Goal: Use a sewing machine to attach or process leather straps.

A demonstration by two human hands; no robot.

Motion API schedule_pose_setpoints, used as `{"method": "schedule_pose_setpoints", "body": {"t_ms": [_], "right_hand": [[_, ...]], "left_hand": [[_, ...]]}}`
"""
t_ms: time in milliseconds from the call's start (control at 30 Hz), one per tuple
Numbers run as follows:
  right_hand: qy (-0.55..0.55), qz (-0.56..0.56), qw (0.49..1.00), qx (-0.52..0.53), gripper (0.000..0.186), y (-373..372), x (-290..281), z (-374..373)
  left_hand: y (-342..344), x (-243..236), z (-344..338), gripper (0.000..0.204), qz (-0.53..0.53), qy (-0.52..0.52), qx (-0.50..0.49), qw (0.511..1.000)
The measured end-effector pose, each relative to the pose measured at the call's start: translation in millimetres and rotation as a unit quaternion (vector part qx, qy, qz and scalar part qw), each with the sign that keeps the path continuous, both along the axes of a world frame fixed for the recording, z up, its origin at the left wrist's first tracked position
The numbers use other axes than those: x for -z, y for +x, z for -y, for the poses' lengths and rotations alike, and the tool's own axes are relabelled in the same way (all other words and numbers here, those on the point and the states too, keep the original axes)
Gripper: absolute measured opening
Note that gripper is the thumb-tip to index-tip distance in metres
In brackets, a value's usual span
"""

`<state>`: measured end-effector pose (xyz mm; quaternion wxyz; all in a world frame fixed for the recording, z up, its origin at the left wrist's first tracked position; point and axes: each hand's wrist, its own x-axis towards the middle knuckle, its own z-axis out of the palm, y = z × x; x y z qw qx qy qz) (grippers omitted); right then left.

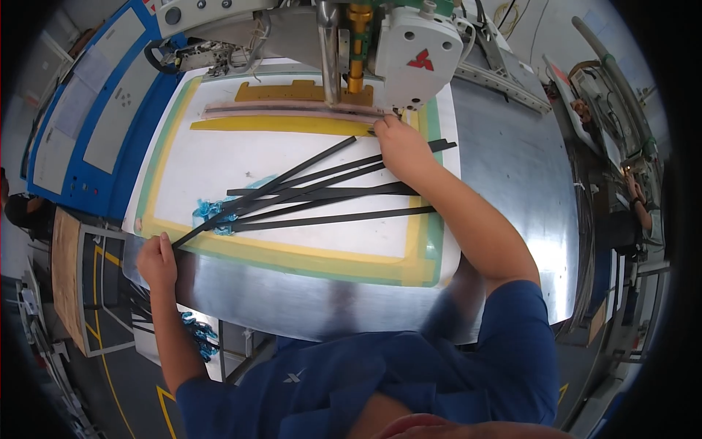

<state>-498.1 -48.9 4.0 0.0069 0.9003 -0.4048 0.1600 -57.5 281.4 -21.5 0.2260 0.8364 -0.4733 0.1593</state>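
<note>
My left hand (157,260) is closed on the lower left end of a long black strip (292,168), which slants up across the white board (322,245). Under and beside it lie several more black strips (329,218), crossing one another. Crumpled blue film or tape (212,211) sits around their left ends. My right hand (398,143) is pinched at the right end of a long, narrow pinkish fixture (292,111) with a dark line along it. What those fingertips hold is hidden. A yellow strip-shaped plate (278,126) borders the fixture's near side.
A sewing-machine-like head (420,55) with a metal post (329,58) hangs over the far side. Yellow and green tape edges the board, which rests on a shiny metal table (512,190). A blue cabinet (88,168) stands left; another person's arm (638,201) shows far right.
</note>
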Motion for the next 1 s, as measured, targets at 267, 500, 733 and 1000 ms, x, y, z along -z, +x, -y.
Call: {"method": "schedule_pose_setpoints", "body": {"t_ms": [267, 500, 733, 1000], "right_hand": [[0.078, 0.092, 0.992, -0.035, 0.026, 16.4, -11.6, -14.1], [0.196, -0.001, 0.979, -0.05, 0.028, 12.3, -11.0, 0.2], [0.24, 0.393, 0.886, -0.055, 0.013, -100.6, -82.0, -4.8], [-0.053, 0.716, 0.695, 0.022, 0.01, -297.7, -210.6, -113.4]], "left_hand": [[7.3, 6.1, 0.1, 0.042, -0.02, -0.028, 0.005, 0.999], [9.1, -6.7, 36.7, 0.041, -0.019, -0.036, 0.031, 0.999], [-36.4, -52.6, 106.9, 0.023, -0.066, -0.103, 0.162, 0.979], [-107.0, -40.5, 141.5, 0.023, -0.074, 0.005, 0.343, 0.936]]}}
